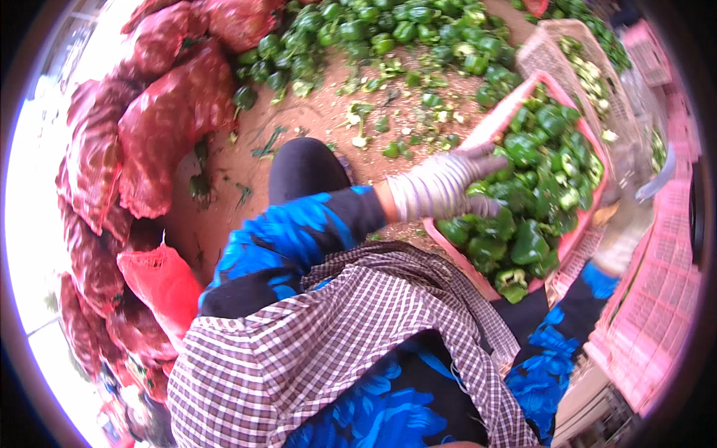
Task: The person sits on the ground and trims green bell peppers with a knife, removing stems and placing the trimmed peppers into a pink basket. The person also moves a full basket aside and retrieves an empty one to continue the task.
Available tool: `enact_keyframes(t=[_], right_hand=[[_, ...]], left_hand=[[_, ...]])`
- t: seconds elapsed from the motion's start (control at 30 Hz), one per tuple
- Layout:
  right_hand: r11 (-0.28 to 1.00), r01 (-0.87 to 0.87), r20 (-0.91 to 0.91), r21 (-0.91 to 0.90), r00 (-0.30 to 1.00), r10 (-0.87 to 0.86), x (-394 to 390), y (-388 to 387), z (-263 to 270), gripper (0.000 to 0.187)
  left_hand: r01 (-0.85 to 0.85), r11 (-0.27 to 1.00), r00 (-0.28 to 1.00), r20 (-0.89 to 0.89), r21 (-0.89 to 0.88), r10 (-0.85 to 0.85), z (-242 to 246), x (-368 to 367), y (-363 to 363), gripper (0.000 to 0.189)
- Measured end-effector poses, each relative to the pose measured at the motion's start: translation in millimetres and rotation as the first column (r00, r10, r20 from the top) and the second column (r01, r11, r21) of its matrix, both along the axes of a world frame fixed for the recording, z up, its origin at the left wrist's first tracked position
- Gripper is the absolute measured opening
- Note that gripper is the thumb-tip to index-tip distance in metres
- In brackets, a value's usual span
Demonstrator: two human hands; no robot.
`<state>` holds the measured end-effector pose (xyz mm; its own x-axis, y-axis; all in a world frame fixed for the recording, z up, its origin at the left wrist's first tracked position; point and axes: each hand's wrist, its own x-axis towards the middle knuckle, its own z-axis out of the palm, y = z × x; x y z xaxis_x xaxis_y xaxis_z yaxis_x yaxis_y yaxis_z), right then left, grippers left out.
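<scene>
My left hand, in a striped white glove, reaches over the near side of a pink plastic crate. Its fingers are spread at the edge of the green bell peppers inside; nothing is seen in its grasp. Several of these peppers are cut or broken, with pale insides showing. My right hand, also gloved, is blurred beyond the crate's right side. A curved grey-blue object shows beside it; whether the hand holds it cannot be made out.
A big heap of green bell peppers lies ahead on the brown floor, with scraps around. Full red mesh sacks line the left. A beige crate holds pale pepper pieces. Pink crates stand along the right.
</scene>
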<state>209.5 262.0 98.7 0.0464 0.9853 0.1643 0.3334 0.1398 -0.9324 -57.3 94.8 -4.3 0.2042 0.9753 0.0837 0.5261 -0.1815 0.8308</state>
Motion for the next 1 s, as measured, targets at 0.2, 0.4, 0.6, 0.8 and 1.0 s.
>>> enact_keyframes(t=[0.2, 0.4, 0.6, 0.8, 1.0], right_hand=[[0.824, -0.187, 0.052, -0.535, 0.966, 0.253, -90, -75, -106, 0.045], [0.927, -0.146, 0.377, -0.346, 0.883, 0.279, -115, -60, -74, 0.039], [0.877, -0.009, 0.365, -0.481, 0.907, 0.210, -183, -48, -55, 0.053], [0.805, -0.101, 0.272, -0.584, 0.911, 0.311, -250, -48, -82, 0.047], [0.574, -0.776, 0.612, -0.260, 0.327, 0.720, -278, -51, -114, 0.024]], left_hand=[[-0.543, 0.695, 0.736, 0.131, -0.471, 0.664, -75, -249, -46, 0.065], [-0.834, 0.236, 0.471, -0.419, -0.499, 0.776, -245, -417, -95, 0.075], [-0.956, 0.141, 0.283, -0.673, -0.258, 0.683, -312, -512, -31, 0.081], [-0.911, 0.058, 0.249, -0.432, -0.408, 0.867, -347, -529, -5, 0.082], [-0.713, 0.343, -0.048, 0.531, -0.612, 0.846, -273, -436, -18, 0.078]])
